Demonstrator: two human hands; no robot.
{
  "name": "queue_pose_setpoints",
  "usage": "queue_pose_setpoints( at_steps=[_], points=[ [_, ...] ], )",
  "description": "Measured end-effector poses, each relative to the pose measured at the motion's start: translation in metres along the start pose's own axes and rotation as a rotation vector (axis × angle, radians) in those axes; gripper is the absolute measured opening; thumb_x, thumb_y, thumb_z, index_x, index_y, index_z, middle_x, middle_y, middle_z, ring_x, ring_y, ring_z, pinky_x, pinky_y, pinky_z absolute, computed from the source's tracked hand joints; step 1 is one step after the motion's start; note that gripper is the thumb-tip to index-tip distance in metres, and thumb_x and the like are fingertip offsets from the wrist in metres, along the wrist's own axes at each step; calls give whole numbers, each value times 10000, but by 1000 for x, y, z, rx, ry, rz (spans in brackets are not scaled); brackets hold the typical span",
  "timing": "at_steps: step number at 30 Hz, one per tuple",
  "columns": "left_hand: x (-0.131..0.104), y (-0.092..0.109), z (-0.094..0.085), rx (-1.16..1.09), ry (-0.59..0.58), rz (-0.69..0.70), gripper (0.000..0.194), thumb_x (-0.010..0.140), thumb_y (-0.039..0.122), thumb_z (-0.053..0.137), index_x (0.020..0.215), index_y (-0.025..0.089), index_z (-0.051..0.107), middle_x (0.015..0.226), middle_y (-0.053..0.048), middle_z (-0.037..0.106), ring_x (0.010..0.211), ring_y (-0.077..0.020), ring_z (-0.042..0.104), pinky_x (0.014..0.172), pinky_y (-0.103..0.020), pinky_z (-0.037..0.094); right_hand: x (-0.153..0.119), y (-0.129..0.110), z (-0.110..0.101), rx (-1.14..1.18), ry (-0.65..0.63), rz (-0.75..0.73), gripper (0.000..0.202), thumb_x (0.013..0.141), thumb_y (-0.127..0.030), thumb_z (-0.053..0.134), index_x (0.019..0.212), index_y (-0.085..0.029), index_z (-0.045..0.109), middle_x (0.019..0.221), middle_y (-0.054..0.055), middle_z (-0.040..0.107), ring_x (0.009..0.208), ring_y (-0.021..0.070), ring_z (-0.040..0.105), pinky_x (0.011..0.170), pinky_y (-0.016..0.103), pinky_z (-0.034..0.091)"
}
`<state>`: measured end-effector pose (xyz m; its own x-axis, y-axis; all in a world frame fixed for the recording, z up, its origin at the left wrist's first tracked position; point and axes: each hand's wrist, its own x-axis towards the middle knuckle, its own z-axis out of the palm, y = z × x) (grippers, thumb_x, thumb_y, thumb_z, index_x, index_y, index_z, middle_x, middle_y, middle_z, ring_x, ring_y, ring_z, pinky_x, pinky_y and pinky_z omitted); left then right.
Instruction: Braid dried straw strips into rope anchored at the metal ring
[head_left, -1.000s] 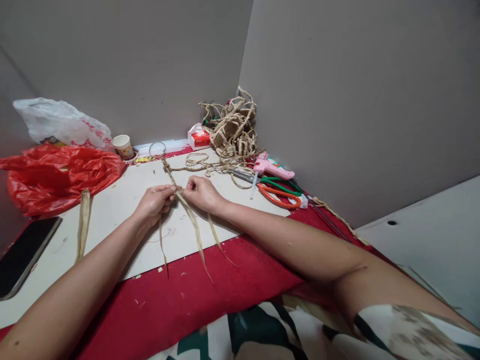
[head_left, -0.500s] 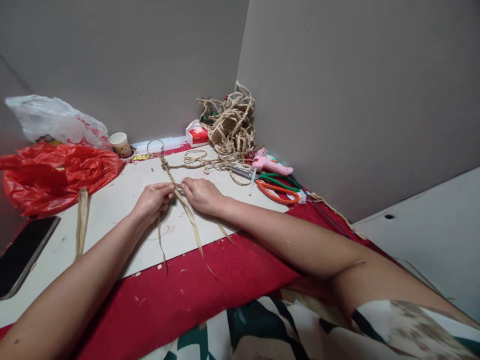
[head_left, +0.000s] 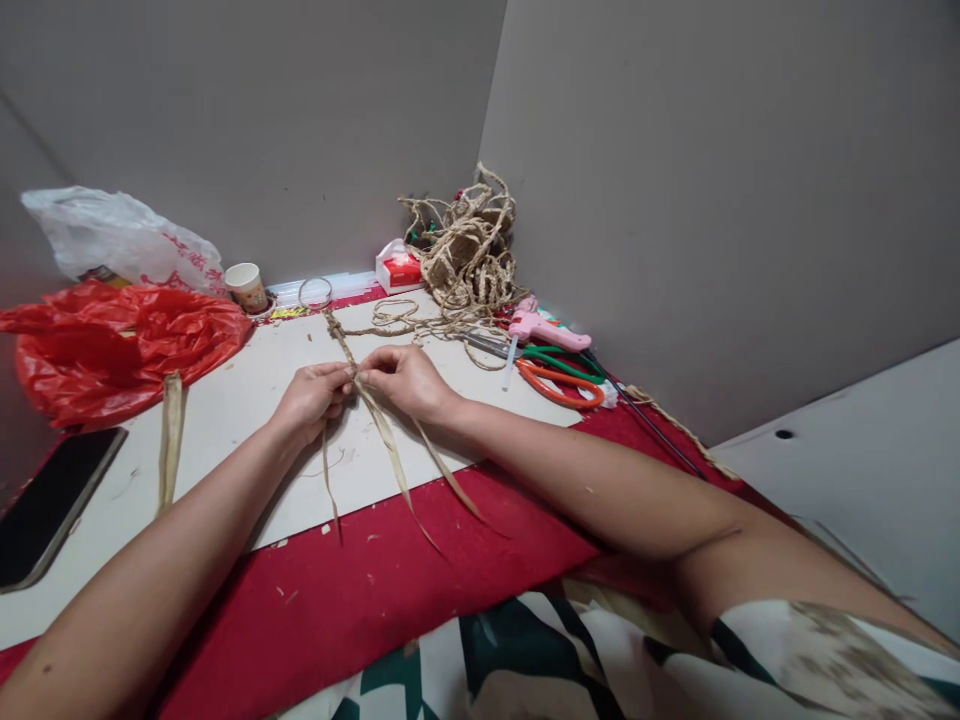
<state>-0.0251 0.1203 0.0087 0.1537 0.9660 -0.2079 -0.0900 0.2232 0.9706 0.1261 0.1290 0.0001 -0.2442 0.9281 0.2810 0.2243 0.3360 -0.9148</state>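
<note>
A braided straw cord (head_left: 341,338) runs from the back of the white board (head_left: 247,420) toward me. My left hand (head_left: 319,395) pinches it at its near end, thumb and forefinger pressed together. From the other side my right hand (head_left: 409,380) is closed, its thumb and fingertips at the same spot on the straw. Loose flat straw strands (head_left: 386,435) hang from the pinch toward the board's front edge. One thin strand drops below my left hand, and another trails from under my right hand onto the red cloth (head_left: 420,560).
Behind stand a heap of braided straw rope (head_left: 469,250), a tissue pack (head_left: 400,268) and a paper cup (head_left: 246,287). On the right lie a pink glue gun (head_left: 547,325) and scissors (head_left: 559,382); on the left, a red plastic bag (head_left: 135,345) and a phone (head_left: 60,505).
My right hand has shifted its fingers at the pinch and opened its curl slightly. The right-hand strand now shows longer across the red cloth. The left hand keeps its pinch.
</note>
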Motion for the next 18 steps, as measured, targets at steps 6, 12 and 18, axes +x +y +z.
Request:
queue_pose_setpoints(
  at_steps=[6, 12, 18],
  points=[
    [-1, 2, 0, -16, -23, -6, 101, 661, 165, 670, 718, 100, 617, 493, 47, 407, 354, -8, 224, 352, -162, 83, 2, 7, 5, -14, 48, 170, 203, 683, -204, 668, 852, -131, 581, 573, -61, 496, 506, 73, 433, 503, 197, 336],
    [-1, 3, 0, -22, -36, -12, 105, 658, 162, 674, 718, 95, 621, 495, 44, 410, 360, -9, 215, 354, -163, 80, 8, 7, -2, 38, 22, 262, 157, 663, -187, 670, 767, -131, 566, 568, -50, 504, 493, 68, 434, 483, 194, 333],
    [0, 3, 0, -19, -28, -5, 155, 675, 170, 663, 802, 82, 655, 505, 44, 412, 362, -10, 217, 353, -160, 83, 6, 4, 0, 112, -4, 279, 235, 663, -182, 686, 838, -142, 535, 550, -67, 480, 471, 65, 418, 452, 187, 314]
  ],
)
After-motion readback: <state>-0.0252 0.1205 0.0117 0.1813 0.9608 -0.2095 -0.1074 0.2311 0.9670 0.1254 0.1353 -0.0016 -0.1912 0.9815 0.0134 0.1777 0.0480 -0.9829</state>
